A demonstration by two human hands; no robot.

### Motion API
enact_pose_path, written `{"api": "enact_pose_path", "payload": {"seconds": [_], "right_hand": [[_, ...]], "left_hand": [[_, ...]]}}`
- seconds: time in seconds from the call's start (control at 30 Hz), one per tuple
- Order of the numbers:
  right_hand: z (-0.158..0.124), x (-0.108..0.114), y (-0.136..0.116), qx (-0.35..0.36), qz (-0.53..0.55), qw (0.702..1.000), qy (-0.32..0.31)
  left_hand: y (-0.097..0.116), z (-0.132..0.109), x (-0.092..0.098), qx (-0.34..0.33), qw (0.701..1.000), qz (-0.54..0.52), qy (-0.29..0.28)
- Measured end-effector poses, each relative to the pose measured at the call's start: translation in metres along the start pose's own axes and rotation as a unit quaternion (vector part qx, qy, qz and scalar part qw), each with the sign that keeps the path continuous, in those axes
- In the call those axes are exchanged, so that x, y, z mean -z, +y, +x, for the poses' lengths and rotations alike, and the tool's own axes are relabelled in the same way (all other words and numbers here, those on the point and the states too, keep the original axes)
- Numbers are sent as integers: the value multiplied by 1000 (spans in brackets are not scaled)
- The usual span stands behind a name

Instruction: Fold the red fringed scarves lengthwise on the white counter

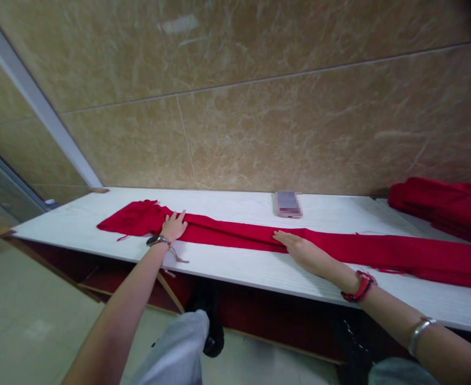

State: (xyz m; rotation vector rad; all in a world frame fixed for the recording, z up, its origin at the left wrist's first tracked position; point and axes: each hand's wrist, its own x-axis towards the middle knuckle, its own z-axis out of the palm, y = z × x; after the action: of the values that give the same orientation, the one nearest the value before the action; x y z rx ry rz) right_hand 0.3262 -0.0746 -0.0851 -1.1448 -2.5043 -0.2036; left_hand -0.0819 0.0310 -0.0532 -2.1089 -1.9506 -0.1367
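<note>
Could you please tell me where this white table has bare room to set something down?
Bare table runs along the near edge, in front of the red scarf, between the left hand and right hand. Also free: the back strip between scarf and wall, left of the phone. The right end is crowded by the red pile.

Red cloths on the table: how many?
2. A long red cloth lies stretched along the white table, left hand and right hand flat on it. A red pile sits at the far right by the wall; it may hold several folded pieces.
</note>
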Motion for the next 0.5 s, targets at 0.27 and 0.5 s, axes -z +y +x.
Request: {"api": "enact_pose_path", "payload": {"seconds": [0.27, 0.5], "right_hand": [[9, 3, 1, -69, -17, 996, 53], [0, 12, 2, 5, 42, 999, -22]], "left_hand": [[9, 7, 31, -13, 976, -77, 205], [-39, -38, 9, -194, 977, -75, 42]]}}
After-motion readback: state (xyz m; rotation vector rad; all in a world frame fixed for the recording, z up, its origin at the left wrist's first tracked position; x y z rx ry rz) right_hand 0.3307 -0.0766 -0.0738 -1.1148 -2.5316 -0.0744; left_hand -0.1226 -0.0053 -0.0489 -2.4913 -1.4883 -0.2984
